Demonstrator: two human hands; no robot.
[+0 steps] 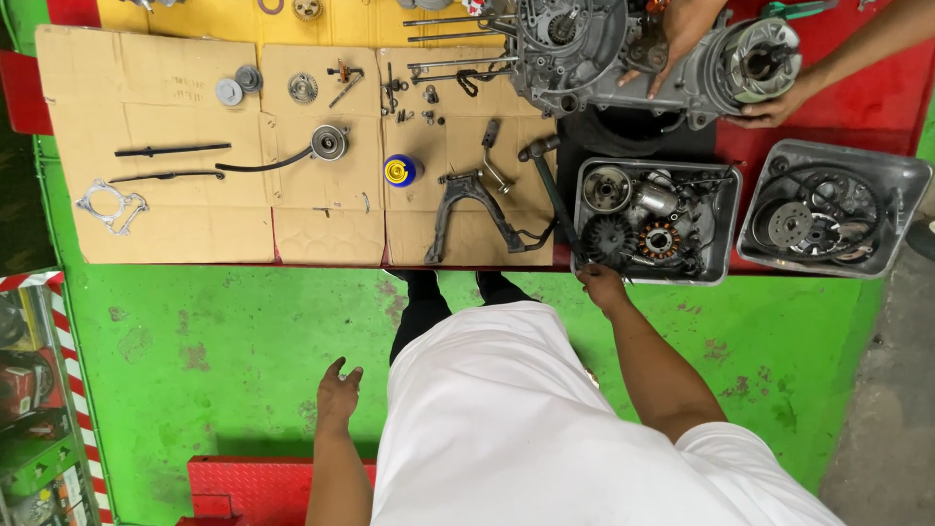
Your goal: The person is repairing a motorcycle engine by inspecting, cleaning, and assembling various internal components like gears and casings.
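**Mia:** Green floor [243, 331] fills the near part, and a red step [263, 487] sits at the very bottom. What is closest to us?

**Ben:** A person in a white shirt [506, 429], looking straight down. The left hand [338, 394] hangs low by the side over the green floor. Its grip is loose, the fingers are spread, and it holds nothing.

**Mia:** And the other hand?

**Ben:** The right hand [602, 285] reaches out to the near edge of a metal tray [726, 224] full of round engine parts. The fingers curl down at the tray's near left corner, right where a hammer's [555, 195] long handle ends. I cannot tell if the grip is closed on the handle or only touching the tray.

**Mia:** Which way does the hammer lie?

**Ben:** It runs away from the right hand, going up and a little left. The head is at the far end. The right hand is much nearer to it than the left hand.

**Mia:** What is left of it?

**Ben:** Flat cardboard [175, 234] with parts laid out: a dark forked stand [467, 214], a small blue and yellow can [399, 170], gears and thin rods.

**Mia:** And farther away?

**Ben:** A second metal tray [906, 185] sits to the right. Past both trays is a big grey engine [604, 58]. Another person's two hands [682, 34] rest on it.
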